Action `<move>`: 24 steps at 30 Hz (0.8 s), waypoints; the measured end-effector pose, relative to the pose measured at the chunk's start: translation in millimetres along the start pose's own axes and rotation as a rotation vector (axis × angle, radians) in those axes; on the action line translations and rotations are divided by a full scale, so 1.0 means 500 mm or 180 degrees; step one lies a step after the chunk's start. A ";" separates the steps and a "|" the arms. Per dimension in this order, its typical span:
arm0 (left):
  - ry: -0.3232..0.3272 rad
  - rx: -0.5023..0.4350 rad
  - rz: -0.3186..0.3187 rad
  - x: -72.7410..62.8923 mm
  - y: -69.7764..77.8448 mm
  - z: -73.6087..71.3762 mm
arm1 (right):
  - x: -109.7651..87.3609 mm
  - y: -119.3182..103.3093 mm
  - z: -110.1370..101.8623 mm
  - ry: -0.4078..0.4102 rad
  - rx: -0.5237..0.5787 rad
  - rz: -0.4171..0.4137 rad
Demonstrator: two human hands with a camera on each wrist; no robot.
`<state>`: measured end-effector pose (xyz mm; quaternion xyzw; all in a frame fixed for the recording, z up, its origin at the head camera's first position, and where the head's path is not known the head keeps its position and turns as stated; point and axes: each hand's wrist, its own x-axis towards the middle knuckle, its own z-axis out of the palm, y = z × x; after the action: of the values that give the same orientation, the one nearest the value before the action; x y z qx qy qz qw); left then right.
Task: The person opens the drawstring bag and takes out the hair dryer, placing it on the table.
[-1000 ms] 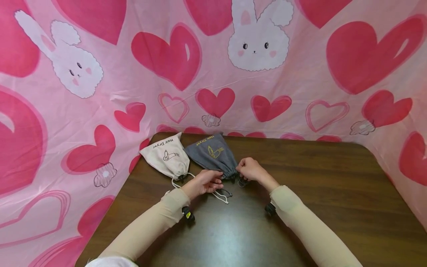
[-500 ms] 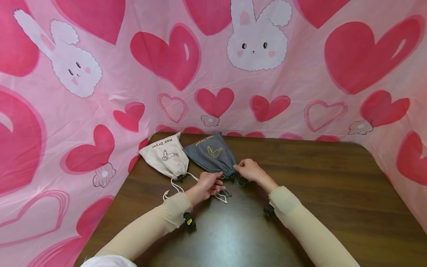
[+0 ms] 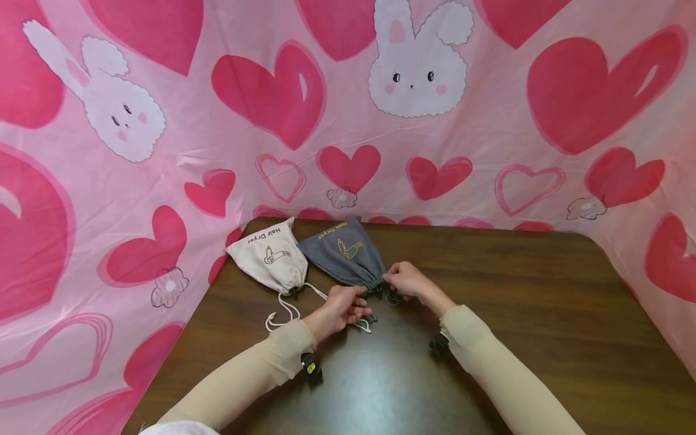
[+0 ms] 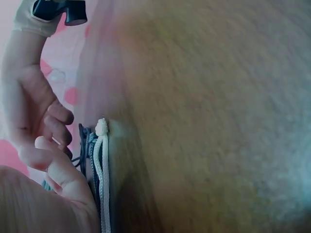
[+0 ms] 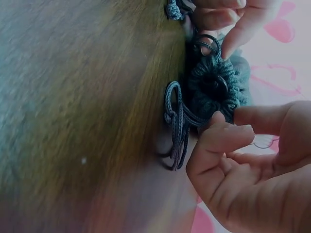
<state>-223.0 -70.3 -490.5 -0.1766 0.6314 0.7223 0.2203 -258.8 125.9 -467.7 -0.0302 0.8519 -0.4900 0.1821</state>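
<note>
A grey drawstring bag point(image 3: 347, 251) with yellow "Hair Dryer" lettering lies on the table, its gathered mouth point(image 5: 216, 85) turned toward me. My left hand point(image 3: 341, 309) pinches one side of that mouth between thumb and fingers. On the opposite side, my right hand point(image 3: 410, 283) pinches the edge of the gathered cloth, as the right wrist view shows up close. The bag's dark cord point(image 5: 176, 119) hangs in loops beside my right fingertips. Under the left hand, white cord ends point(image 4: 103, 165) lie next to dark ones. The inside of the bag is hidden.
To the left of the grey bag, touching or very near it, is a white drawstring bag point(image 3: 272, 257) with dark lettering, its white cord point(image 3: 283, 311) trailing toward me. Both bags rest near the back left of the brown wooden table point(image 3: 533, 314). A pink heart-print cloth point(image 3: 478, 133) surrounds the table.
My left hand has shifted slightly right and toward me along the grey bag's mouth. A white cord loop left of my wrist has come into view. My right hand stays nearly still.
</note>
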 end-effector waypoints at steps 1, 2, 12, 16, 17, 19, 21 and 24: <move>-0.0007 0.0034 0.0016 -0.002 -0.002 0.003 | -0.002 0.002 -0.001 -0.0011 -0.0008 0.0001; -0.0004 0.0061 0.0039 -0.003 -0.003 0.005 | -0.004 0.002 -0.003 -0.0024 -0.0014 0.0002; 0.0162 -0.0128 0.0146 -0.008 -0.012 0.023 | -0.003 0.007 -0.011 -0.0421 0.0712 0.0256; 0.0178 -0.0205 0.0109 -0.005 -0.013 0.024 | 0.001 0.009 -0.015 -0.0650 0.1107 0.0450; 0.0182 -0.0217 0.0101 -0.004 -0.013 0.024 | 0.002 0.009 -0.016 -0.0673 0.1136 0.0481; 0.0187 -0.0238 0.0088 -0.003 -0.012 0.024 | 0.004 0.010 -0.017 -0.0696 0.1174 0.0536; 0.0186 -0.0271 0.0069 -0.002 -0.011 0.024 | 0.005 0.010 -0.017 -0.0710 0.1183 0.0550; 0.0179 -0.0309 0.0036 -0.001 -0.011 0.024 | 0.007 0.011 -0.015 -0.0702 0.1194 0.0558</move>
<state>-219.3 -57.9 -493.4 -0.2037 0.6026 0.7480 0.1896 -263.9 134.2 -470.2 0.0249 0.7203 -0.6158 0.3184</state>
